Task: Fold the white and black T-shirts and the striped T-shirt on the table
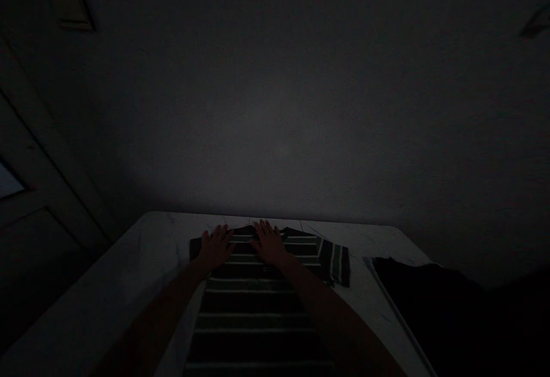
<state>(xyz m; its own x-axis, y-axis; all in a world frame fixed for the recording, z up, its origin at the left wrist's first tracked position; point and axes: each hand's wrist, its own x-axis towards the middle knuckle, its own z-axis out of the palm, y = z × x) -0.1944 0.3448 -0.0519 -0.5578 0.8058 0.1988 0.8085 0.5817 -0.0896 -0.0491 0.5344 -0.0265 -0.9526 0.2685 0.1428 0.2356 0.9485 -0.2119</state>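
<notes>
A striped T-shirt (253,302) in dark, green and white bands lies spread out on the pale marbled table (150,256), its collar end toward the wall. My left hand (216,248) rests flat on the shirt near its left shoulder, fingers spread. Close to the collar, my right hand (268,243) lies palm down with its fingers apart, covering part of the neckline. The right sleeve stretches out beyond my right forearm. The shirt's lower end runs out of view at the bottom.
Black cloth (429,302) lies over the table's right side. Behind the table rises a plain grey wall (275,108), with a switch plate (69,4) at upper left. A door (38,182) stands at the left. The room is very dim.
</notes>
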